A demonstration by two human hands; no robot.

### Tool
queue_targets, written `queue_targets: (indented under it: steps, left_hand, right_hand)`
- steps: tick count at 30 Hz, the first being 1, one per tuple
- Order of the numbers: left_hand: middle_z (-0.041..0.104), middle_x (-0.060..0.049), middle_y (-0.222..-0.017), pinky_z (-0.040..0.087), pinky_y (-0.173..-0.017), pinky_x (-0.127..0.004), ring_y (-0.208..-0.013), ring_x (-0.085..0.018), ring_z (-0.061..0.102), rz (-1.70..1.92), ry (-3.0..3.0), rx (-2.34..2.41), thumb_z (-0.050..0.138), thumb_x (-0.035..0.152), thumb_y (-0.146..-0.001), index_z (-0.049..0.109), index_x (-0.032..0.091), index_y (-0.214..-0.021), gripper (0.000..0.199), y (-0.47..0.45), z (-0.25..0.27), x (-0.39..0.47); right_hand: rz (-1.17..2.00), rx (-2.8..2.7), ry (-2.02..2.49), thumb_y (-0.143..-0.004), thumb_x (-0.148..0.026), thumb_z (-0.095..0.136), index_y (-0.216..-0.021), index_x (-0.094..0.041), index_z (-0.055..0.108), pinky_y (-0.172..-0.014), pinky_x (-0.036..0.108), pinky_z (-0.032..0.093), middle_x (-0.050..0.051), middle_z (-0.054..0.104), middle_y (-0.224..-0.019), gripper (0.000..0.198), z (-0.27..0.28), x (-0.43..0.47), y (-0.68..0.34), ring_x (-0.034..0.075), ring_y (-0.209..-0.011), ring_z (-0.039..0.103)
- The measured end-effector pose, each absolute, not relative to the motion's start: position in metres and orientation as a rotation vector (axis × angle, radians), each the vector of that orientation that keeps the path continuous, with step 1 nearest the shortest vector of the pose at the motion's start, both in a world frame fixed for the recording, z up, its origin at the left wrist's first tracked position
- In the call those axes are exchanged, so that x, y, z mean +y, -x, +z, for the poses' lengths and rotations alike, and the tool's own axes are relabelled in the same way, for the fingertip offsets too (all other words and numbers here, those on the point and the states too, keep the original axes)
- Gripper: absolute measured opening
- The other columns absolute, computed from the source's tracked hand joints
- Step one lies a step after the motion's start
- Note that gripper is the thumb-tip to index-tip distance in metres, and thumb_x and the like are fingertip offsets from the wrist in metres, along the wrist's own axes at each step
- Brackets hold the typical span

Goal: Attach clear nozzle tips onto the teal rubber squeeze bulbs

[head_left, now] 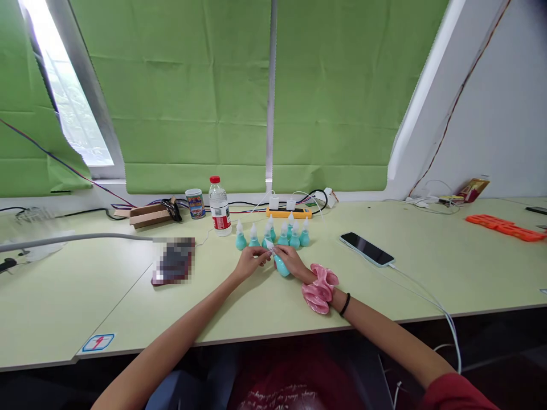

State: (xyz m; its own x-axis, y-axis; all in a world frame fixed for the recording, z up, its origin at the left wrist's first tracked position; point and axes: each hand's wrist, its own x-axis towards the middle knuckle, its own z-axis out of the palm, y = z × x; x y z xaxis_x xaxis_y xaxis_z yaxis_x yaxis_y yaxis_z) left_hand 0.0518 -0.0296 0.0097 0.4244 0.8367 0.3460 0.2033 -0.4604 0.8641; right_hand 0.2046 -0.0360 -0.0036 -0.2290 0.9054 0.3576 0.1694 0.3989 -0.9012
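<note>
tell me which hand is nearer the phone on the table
The right. The right hand is a short way to the left of the phone, not touching it; the left hand is farther left, beyond the right hand.

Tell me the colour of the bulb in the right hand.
Turquoise; the bulb shows in the head view, the only one.

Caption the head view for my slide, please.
Teal bulb in the right grip, left grip beside its tip, similar bulbs behind.
</note>
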Motion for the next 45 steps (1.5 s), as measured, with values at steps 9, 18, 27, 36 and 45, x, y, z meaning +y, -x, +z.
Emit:
queue_targets:
  steps: [9,18,27,36,45]
  left_hand:
    - [0.062,-0.004,-0.058,0.043,-0.05,-0.021,-0.053,-0.011,0.052,1.202,-2.14,1.114,0.05,0.028,-0.071,0.064,0.012,-0.065,0.022,-0.054,0.01,-0.036]
    - [0.067,-0.006,-0.068,0.045,-0.052,-0.022,-0.057,-0.014,0.056,1.27,-2.033,1.1,0.056,0.029,-0.066,0.068,0.012,-0.071,0.021,-0.055,0.008,-0.036]
    - [0.06,-0.003,-0.054,0.041,-0.047,-0.02,-0.049,-0.011,0.051,1.274,-2.027,1.133,0.053,0.025,-0.066,0.064,0.01,-0.062,0.02,-0.062,0.012,-0.046]
    - [0.054,-0.001,-0.049,0.04,-0.047,-0.02,-0.046,-0.008,0.047,0.999,-1.619,0.913,0.055,0.02,-0.06,0.057,0.011,-0.057,0.01,-0.048,0.022,-0.031]
    - [0.043,0.004,-0.046,0.035,-0.042,-0.019,-0.042,-0.005,0.039,0.822,-1.278,0.685,0.056,0.022,-0.058,0.048,0.014,-0.055,0.012,-0.038,0.022,-0.024]
  right_hand:
    - [0.738,-1.737,1.032,-0.08,-0.045,0.038,-0.066,-0.015,0.05,-0.05,0.022,0.034,-0.003,0.049,-0.049,0.035,-0.004,-0.04,-0.204,0.011,-0.047,0.047]
    - [0.665,-1.786,1.086,-0.082,-0.044,0.036,-0.071,-0.015,0.052,-0.051,0.021,0.034,-0.002,0.051,-0.052,0.035,-0.004,-0.042,-0.203,0.011,-0.049,0.049]
    - [0.534,-1.841,1.114,-0.082,-0.043,0.037,-0.074,-0.016,0.053,-0.052,0.021,0.033,-0.002,0.051,-0.054,0.033,0.0,-0.049,-0.203,0.011,-0.052,0.047]
    - [1.101,-1.65,0.934,-0.072,-0.05,0.047,-0.064,-0.015,0.051,-0.044,0.022,0.034,-0.002,0.049,-0.048,0.036,0.007,-0.04,-0.201,0.011,-0.043,0.046]
    - [1.461,-1.37,0.868,-0.069,-0.042,0.05,-0.067,-0.013,0.053,-0.038,0.022,0.033,-0.001,0.05,-0.041,0.029,0.013,-0.039,-0.204,0.011,-0.037,0.047]
